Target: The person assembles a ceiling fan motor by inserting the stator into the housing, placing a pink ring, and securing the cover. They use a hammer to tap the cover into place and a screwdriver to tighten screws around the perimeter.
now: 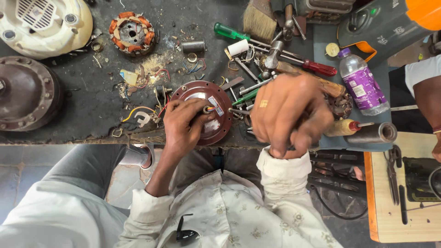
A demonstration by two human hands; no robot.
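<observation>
- Fingers (195, 120) of our left hand (186, 126) are curled down onto the round maroon metal motor cover (219, 98), fingertips pinching at the short bundle of coloured wires (209, 109) at its centre.
- Our right hand (289, 115) sits just right of the maroon cover, raised toward the camera; it is closed into a fist around a thin dark tool (290, 148), of which only a sliver shows below the knuckles. We cannot tell what kind of tool it is.
- Maroon cover lies flat at the near edge of the dark, dusty workbench (92, 101), directly in front of us.
- Beyond the cover, up and left: a copper-wound stator ring (132, 33).
- Far left of the cover: a large brown round housing (25, 92), with a white plastic fan housing (43, 23) above it.
- Up and right of the cover: a green-handled screwdriver (229, 32), a bristle brush (259, 20), a red-handled screwdriver (319, 68).
- Well right of the cover: a clear plastic bottle with a purple label (363, 82).
- Far right of the cover, at the frame edge: another person's arm (429, 98).
</observation>
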